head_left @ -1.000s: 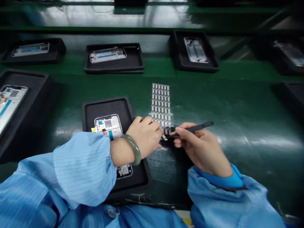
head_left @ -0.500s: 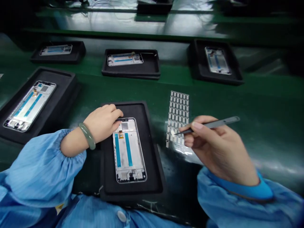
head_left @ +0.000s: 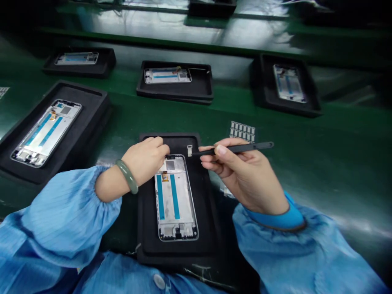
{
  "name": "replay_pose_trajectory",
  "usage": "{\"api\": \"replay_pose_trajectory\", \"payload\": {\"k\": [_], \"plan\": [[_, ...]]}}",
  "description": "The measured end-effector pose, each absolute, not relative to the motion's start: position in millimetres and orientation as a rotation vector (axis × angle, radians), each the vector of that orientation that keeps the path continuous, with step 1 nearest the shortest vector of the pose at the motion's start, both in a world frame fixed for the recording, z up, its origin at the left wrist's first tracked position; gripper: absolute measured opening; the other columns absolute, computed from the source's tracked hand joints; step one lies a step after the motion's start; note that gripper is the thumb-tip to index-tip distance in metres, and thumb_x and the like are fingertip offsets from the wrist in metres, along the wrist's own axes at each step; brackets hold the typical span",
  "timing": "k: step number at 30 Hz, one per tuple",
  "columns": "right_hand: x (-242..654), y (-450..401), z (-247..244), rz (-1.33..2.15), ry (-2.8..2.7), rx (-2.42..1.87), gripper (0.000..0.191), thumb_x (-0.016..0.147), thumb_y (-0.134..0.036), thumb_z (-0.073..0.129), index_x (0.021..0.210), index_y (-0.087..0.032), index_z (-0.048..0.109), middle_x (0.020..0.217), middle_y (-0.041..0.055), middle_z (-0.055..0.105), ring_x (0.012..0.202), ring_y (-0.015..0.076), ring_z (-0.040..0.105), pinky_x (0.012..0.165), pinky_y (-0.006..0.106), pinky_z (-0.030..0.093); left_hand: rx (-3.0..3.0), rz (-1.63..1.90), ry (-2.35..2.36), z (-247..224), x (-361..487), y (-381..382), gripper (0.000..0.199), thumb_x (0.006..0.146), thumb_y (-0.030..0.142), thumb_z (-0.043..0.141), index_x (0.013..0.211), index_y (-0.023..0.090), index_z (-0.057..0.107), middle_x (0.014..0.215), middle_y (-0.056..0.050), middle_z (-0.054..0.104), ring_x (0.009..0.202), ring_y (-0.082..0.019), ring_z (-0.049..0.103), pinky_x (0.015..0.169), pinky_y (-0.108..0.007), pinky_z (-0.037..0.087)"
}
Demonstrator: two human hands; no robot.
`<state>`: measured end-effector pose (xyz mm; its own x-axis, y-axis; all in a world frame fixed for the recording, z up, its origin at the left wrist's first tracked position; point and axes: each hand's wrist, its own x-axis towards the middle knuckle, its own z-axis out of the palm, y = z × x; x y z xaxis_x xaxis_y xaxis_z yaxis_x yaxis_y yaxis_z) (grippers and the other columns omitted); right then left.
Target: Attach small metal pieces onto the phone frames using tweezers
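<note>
Your right hand [head_left: 254,173], pinching slim black tweezers [head_left: 260,146] crosswise, leftward, has reached the black tray's [head_left: 177,255] open edge; left hand's [head_left: 146,159] grip unclear.

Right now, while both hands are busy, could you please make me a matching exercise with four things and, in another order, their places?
Things:
1. slim black tweezers
2. smooth green bangle
3. small pale flat piece
4. nearest silver rectangular phone frame with two blue strips

Places:
A. around the wrist of the left hand
B. lying in the nearest black rectangular tray
C. in the right hand
D. at the tip of the tweezers

Right pairs: 1-C, 2-A, 3-D, 4-B.
</note>
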<state>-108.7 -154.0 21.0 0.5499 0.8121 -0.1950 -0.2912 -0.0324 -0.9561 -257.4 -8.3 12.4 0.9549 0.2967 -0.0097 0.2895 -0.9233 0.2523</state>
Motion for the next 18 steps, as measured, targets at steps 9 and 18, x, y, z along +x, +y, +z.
{"api": "replay_pose_trajectory", "payload": {"k": [9,18], "plan": [[-132,-133,4,0.894,-0.510,-1.383,0.024,0.074,-0.030,0.072,0.083,-0.020,0.053,0.078,-0.0003,0.072,0.064,0.0140,0.070,0.060,0.024,0.059,2.588,0.431,0.282,3,-298,-11,0.014,0.090,0.019,0.049,0.101,0.015,0.055,0.113,-0.011,0.054,0.108,-0.020,0.052,0.092,-0.036,0.047],[-143,-139,-3,0.776,-0.712,-1.592,0.019,0.076,-0.031,0.071,0.076,-0.026,0.053,0.071,-0.0006,0.068,0.067,0.0194,0.070,0.062,0.033,0.061,2.665,0.400,0.313,-7,-300,-15,0.019,0.089,0.030,0.054,0.100,0.015,0.058,0.112,-0.010,0.058,0.114,-0.023,0.050,0.107,-0.049,0.032]]}}
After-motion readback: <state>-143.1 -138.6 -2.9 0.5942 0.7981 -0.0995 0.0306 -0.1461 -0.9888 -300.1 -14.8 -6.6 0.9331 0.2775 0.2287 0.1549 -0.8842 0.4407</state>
